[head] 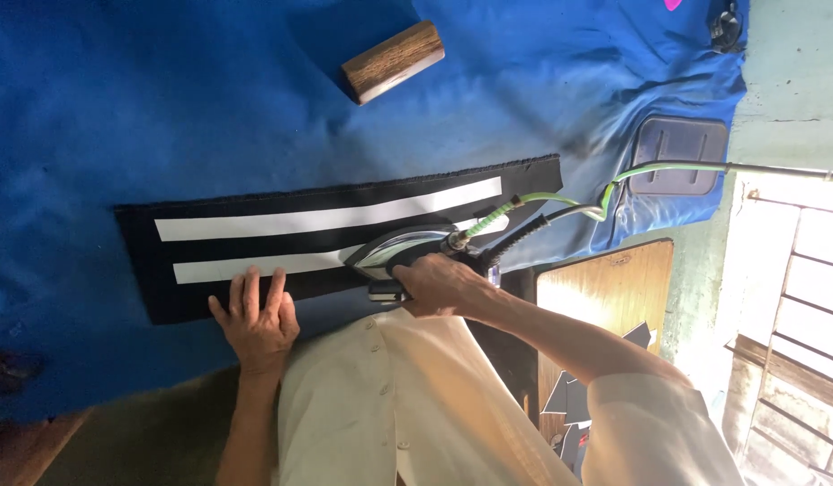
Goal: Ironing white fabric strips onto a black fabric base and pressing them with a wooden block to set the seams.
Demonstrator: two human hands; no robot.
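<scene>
A long black fabric piece [281, 238] lies flat on the blue cloth-covered table [119, 108]. Two white strips [326, 219] run along its length. My left hand [256, 319] rests flat, fingers apart, on the near edge of the black fabric. My right hand [443, 283] grips the handle of a shiny metal iron [394, 250]. The iron sits on the right part of the fabric, over the nearer white strip. A green hose [560, 200] and a black cord [524, 232] lead from the iron off to the right.
A wooden block [394, 60] lies on the blue cloth at the far side. A grey rectangular pad [679, 155] sits at the table's right end. A wooden board [605, 288] with dark fabric pieces [569, 405] stands to my right, and a barred window [794, 297] beyond it.
</scene>
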